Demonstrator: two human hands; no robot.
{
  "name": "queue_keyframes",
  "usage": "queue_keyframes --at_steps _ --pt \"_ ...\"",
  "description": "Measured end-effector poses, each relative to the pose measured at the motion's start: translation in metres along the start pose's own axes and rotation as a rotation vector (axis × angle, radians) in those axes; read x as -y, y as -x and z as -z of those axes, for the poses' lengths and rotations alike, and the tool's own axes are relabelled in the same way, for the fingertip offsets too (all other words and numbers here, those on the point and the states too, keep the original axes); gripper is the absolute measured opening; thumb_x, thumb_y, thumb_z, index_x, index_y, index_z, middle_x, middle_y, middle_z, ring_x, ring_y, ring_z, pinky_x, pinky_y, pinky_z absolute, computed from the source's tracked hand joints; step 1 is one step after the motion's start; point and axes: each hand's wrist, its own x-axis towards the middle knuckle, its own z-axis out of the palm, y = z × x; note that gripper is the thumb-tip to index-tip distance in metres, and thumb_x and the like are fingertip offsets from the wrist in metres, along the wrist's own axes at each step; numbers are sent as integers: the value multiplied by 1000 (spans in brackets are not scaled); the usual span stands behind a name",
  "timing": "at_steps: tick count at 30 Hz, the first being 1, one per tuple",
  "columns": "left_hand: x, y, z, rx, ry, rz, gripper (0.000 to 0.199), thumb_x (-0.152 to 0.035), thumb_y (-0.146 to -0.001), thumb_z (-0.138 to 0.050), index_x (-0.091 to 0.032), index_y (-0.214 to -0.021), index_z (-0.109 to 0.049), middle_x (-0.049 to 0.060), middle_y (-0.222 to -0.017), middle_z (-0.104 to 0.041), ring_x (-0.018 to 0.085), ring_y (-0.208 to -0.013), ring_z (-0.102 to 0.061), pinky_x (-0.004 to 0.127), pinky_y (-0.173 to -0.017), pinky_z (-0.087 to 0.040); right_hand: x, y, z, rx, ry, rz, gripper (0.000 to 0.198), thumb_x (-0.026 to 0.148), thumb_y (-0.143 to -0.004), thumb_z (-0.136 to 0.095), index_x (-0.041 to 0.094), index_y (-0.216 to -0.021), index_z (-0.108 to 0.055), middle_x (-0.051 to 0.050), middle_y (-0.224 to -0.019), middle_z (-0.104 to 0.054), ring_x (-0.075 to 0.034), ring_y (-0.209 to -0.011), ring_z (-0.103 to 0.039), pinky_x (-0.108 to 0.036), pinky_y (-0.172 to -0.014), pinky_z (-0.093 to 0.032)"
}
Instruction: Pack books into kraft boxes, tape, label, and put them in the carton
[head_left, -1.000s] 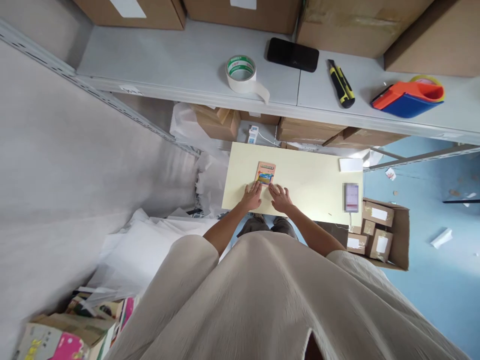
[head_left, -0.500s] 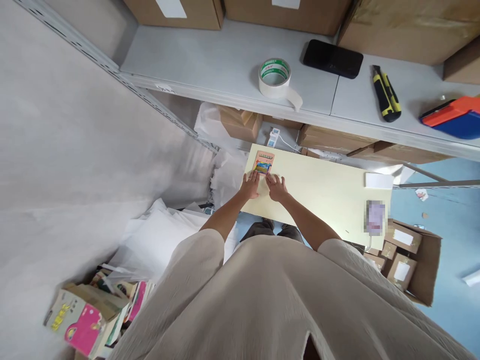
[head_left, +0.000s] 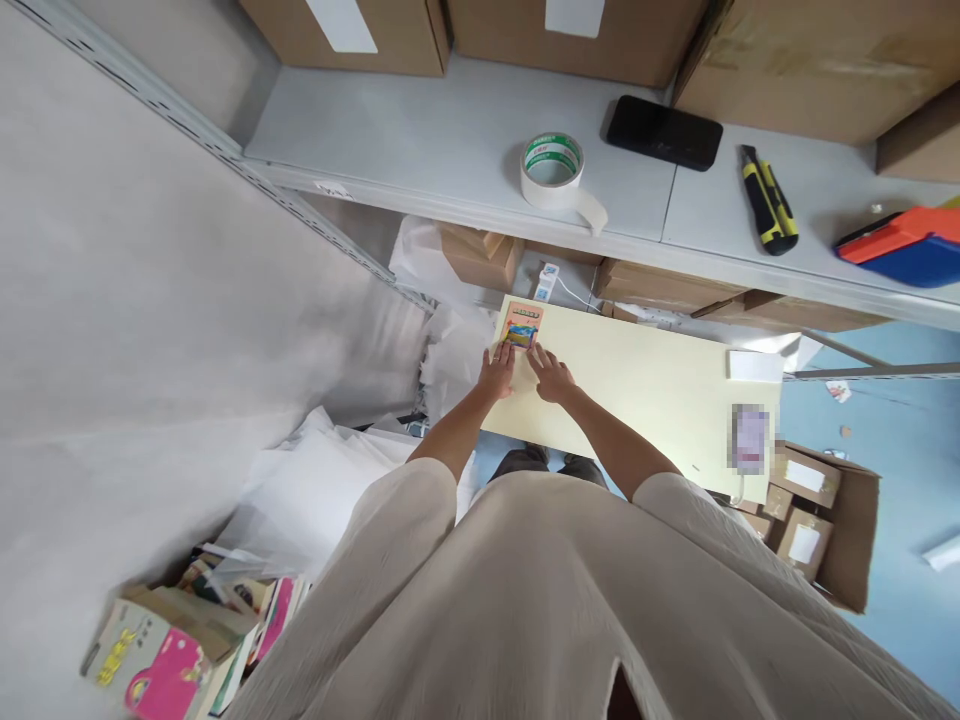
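A small book (head_left: pixel 523 325) with an orange-pink cover and a blue and yellow picture lies flat near the far left corner of the pale yellow table (head_left: pixel 630 390). My left hand (head_left: pixel 496 372) rests at the book's near left edge, its fingers stretched forward onto the cover. At the near right corner, my right hand (head_left: pixel 551 375) lies with fingers spread, the tips touching or almost touching the book. Neither hand is wrapped around anything.
Over the table's far side runs a grey shelf (head_left: pixel 420 130) with a tape roll (head_left: pixel 553 175), a black phone (head_left: pixel 664 132), a utility knife (head_left: pixel 769 205) and cardboard boxes. An open carton (head_left: pixel 847 530) stands at right. White sheets (head_left: pixel 322 480) and books (head_left: pixel 172 650) are at left.
The view has tilted slightly, so the shelf and its items sit lower in the picture. Both hands stay at the book's near edge with hardly any movement.
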Motion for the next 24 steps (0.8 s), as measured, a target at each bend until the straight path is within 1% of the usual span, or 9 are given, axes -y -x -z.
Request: queue_keyframes --at_steps 2,4,7,10,14,17,19,21,24 --pt "1 1 0 -29 29 15 134 -32 -81 -93 -14 -188 -16 26 -194 -6 48 -181 -4 72 -144 -2 -8 16 0 0 -29 3 101 21 -100 -60 23 -189 -13 -12 -197 -2 -39 -174 -31 -51 -131 -44" --pt "0 5 0 -62 53 24 133 -29 -79 -94 -15 -188 -19 27 -194 -5 48 -181 -2 73 -143 0 -22 37 0 12 -57 -22 98 25 -102 -61 22 -189 -16 -14 -196 -1 -40 -169 -41 -50 -129 -45" --pt "-6 12 0 -82 82 7 128 -24 -80 -90 -18 -187 -22 26 -194 -7 48 -181 -5 74 -142 -1 -53 78 3 -28 -88 -118 92 30 -106 -59 20 -188 -20 -17 -196 -8 -40 -162 -51 -50 -130 -45" --pt "-23 19 0 -113 104 -64 123 -24 -85 -84 -20 -188 -18 26 -194 -10 46 -181 -9 73 -143 -4 -90 123 9 -146 -107 -219 83 32 -109 -53 21 -187 -26 -18 -194 -19 -39 -162 -51 -51 -128 -47" --pt "-61 21 2 -172 150 -103 114 -26 -92 -77 -20 -188 -15 26 -194 -11 45 -181 -11 71 -143 -8 -140 179 27 -335 -154 -277 73 31 -109 -51 17 -180 -41 -23 -189 -30 -40 -159 -54 -56 -126 -50" --pt "-94 17 7 -220 213 -77 110 -24 -96 -73 -21 -187 -13 25 -194 -10 42 -181 -11 69 -143 -12 -179 214 54 -523 -146 -280 66 31 -108 -50 17 -172 -52 -25 -184 -40 -42 -153 -57 -61 -124 -51" --pt "-118 12 13 -247 270 -29 108 -25 -99 -70 -23 -187 -9 25 -194 -9 41 -182 -12 69 -143 -17 -209 236 81 -678 -100 -285 61 33 -108 -49 16 -167 -58 -26 -179 -46 -43 -152 -55 -63 -122 -50" --pt "-141 7 19 -271 324 3 106 -26 -101 -67 -23 -187 -6 25 -194 -9 40 -182 -13 69 -141 -22 -242 258 114 -829 -31 -293 61 37 -109 -47 15 -165 -58 -27 -175 -48 -43 -152 -54 -63 -121 -49" --pt "-175 4 26 -311 363 -20 104 -28 -101 -68 -23 -187 -9 25 -194 -10 41 -181 -17 67 -141 -24 -291 287 173 -999 83 -346 69 42 -108 -48 21 -173 -48 -25 -173 -49 -46 -150 -52 -69 -117 -48"
